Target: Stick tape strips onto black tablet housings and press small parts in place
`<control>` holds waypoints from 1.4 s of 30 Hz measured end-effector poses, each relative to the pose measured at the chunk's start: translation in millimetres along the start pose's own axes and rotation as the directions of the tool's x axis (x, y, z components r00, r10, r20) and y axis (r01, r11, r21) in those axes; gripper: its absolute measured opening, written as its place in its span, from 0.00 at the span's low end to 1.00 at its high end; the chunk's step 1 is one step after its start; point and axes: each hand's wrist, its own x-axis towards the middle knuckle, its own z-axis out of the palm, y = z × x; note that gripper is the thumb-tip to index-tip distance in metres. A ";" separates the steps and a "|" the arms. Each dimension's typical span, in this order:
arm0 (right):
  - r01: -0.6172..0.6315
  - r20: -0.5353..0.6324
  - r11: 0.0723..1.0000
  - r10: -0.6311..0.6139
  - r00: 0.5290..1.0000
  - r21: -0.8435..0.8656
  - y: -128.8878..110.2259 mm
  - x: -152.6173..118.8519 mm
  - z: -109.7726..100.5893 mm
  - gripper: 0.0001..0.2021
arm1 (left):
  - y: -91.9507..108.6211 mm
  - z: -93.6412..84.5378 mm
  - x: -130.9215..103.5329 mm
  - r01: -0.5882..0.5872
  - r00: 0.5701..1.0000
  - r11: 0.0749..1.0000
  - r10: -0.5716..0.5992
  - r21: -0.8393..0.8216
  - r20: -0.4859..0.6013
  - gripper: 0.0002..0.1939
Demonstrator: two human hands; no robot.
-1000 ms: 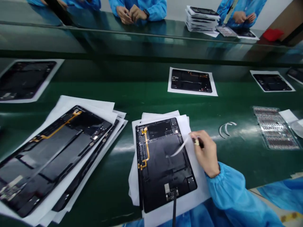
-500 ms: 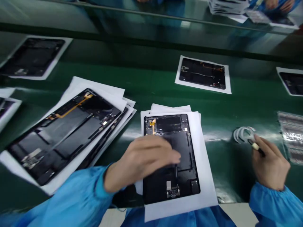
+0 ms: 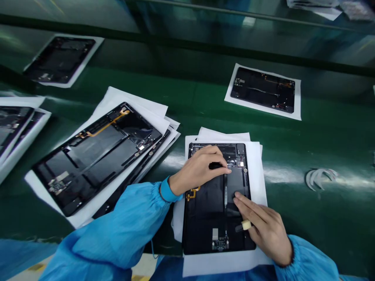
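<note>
An opened tablet housing [image 3: 205, 222] lies on white paper sheets [image 3: 259, 175] in front of me. Over its upper half, my left hand [image 3: 205, 166] has thumb and fingers pinched together; what is between them, if anything, is hidden. A thin grey flat cable [image 3: 225, 191] runs down the housing just below those fingertips. My right hand [image 3: 265, 228] rests its fingertips on the housing's right side, beside the cable. Tucked in that hand is a small tool with a cream band and a dark tip [image 3: 246, 225]. An orange flex cable [image 3: 192, 194] shows below my left hand.
To the left, more opened tablet housings [image 3: 99, 156] are stacked with paper sheets. Single housings on paper lie at the back left [image 3: 63, 58] and back right [image 3: 265, 89]. Curled white strips [image 3: 319, 177] sit on the green bench at right. A rail [image 3: 205, 11] crosses the far side.
My right hand has moved left from beside the white strips onto the tablet housing, still with the small tool. My left hand has moved up the housing. The view has shifted left.
</note>
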 end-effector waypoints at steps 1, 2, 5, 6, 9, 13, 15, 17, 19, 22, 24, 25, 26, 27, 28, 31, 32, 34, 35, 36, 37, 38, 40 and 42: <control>-0.004 0.001 1.000 0.004 1.000 0.002 0.6 -1.0 -0.5 0.33 | -0.3 0.4 -0.1 0.002 1.000 1.000 -0.002 0.013 0.003 0.05; -0.007 0.000 1.000 0.007 1.000 0.006 0.8 -1.8 -0.7 0.34 | -0.8 0.8 -0.3 0.003 1.000 1.000 -0.003 0.023 0.009 0.05; -0.009 -0.004 1.000 0.009 1.000 0.013 0.1 -2.8 0.8 0.34 | -3.2 1.9 -0.9 -0.006 1.000 1.000 0.006 0.026 0.017 0.06; -0.009 -0.003 1.000 0.009 1.000 0.017 -0.1 -2.8 1.4 0.34 | -3.9 2.2 -1.0 -0.010 1.000 1.000 0.009 0.026 0.019 0.06; -0.009 -0.001 1.000 0.009 1.000 0.028 0.0 -2.3 2.5 0.35 | -5.3 3.3 -1.0 -0.017 1.000 0.999 0.016 0.033 0.020 0.05; -0.004 -0.021 1.000 0.004 1.000 0.027 0.4 -0.8 2.3 0.33 | -5.6 4.9 -0.8 -0.024 1.000 0.999 0.023 0.045 0.021 0.05; 0.003 -0.024 1.000 -0.002 1.000 0.027 0.4 -0.5 2.4 0.32 | -5.4 5.0 -0.8 -0.025 0.999 0.998 0.024 0.053 0.021 0.04; 0.006 -0.029 1.000 -0.005 1.000 0.028 0.4 -0.7 2.6 0.32 | -5.2 4.6 -0.9 -0.028 0.999 0.998 0.027 0.056 0.017 0.04; 0.004 -0.035 1.000 -0.003 0.999 0.031 0.3 -1.1 3.0 0.32 | -4.9 3.7 -1.1 -0.030 0.999 0.998 0.030 0.054 0.017 0.04; -0.001 -0.026 0.999 0.002 1.000 0.041 0.2 -1.5 3.4 0.32 | -4.7 2.3 -1.5 -0.032 0.999 0.998 0.031 0.051 0.017 0.04; -0.003 -0.020 0.999 0.004 1.000 0.044 0.1 -1.4 3.4 0.31 | -4.7 1.8 -1.8 -0.034 0.999 0.998 0.033 0.052 0.017 0.04; -0.005 -0.021 0.999 0.006 1.000 0.042 0.0 -1.3 3.3 0.31 | -4.8 1.7 -2.0 -0.035 0.999 0.998 0.034 0.054 0.018 0.05; -0.005 -0.025 0.999 0.006 1.000 0.039 -0.2 -1.0 3.2 0.31 | -4.9 1.8 -2.1 -0.033 0.999 0.998 0.032 0.056 0.020 0.06; -0.007 -0.031 0.999 0.008 1.000 0.037 -0.4 -0.8 3.0 0.31 | -5.0 1.9 -2.3 -0.032 0.999 0.998 0.031 0.058 0.022 0.07; -0.007 -0.035 0.999 0.008 0.999 0.035 -0.6 -0.5 2.7 0.31 | -5.2 2.1 -2.4 -0.030 0.999 0.998 0.029 0.060 0.024 0.08; -0.012 -0.036 0.999 0.013 0.999 0.036 -1.1 0.1 2.2 0.32 | -5.9 2.9 -2.6 -0.034 0.999 0.997 0.032 0.068 0.026 0.08; -0.011 -0.038 0.999 0.012 0.999 0.035 -1.1 0.2 2.2 0.32 | -6.2 3.1 -2.5 -0.037 0.999 0.997 0.036 0.071 0.025 0.08; -0.009 -0.034 0.999 0.010 0.999 0.033 -1.2 0.3 2.2 0.32 | -6.5 3.3 -2.4 -0.044 0.999 0.996 0.042 0.074 0.027 0.08; -0.008 -0.033 0.999 0.009 0.999 0.033 -1.2 0.4 2.2 0.32 | -6.6 3.3 -2.4 -0.047 0.999 0.996 0.045 0.073 0.028 0.07; -0.005 -0.033 0.999 0.006 0.999 0.035 -1.3 0.5 2.1 0.32 | -6.7 3.3 -2.4 -0.048 0.999 0.996 0.046 0.070 0.028 0.07; -0.004 -0.033 0.999 0.005 0.999 0.037 -1.4 0.8 1.9 0.32 | -6.7 3.2 -2.4 -0.049 0.998 0.996 0.047 0.068 0.029 0.06; -0.003 -0.034 0.999 0.005 0.999 0.040 -1.5 1.1 1.4 0.32 | -6.7 3.1 -2.6 -0.048 0.998 0.997 0.047 0.067 0.030 0.05; -0.003 -0.038 0.999 0.004 0.999 0.040 -2.2 2.1 0.1 0.32 | -6.7 3.0 -2.9 -0.050 0.998 0.996 0.048 0.072 0.028 0.05; -0.001 -0.045 0.999 0.003 0.999 0.034 -2.9 3.1 -1.3 0.32 | -6.8 3.1 -3.1 -0.049 0.998 0.995 0.047 0.082 0.030 0.05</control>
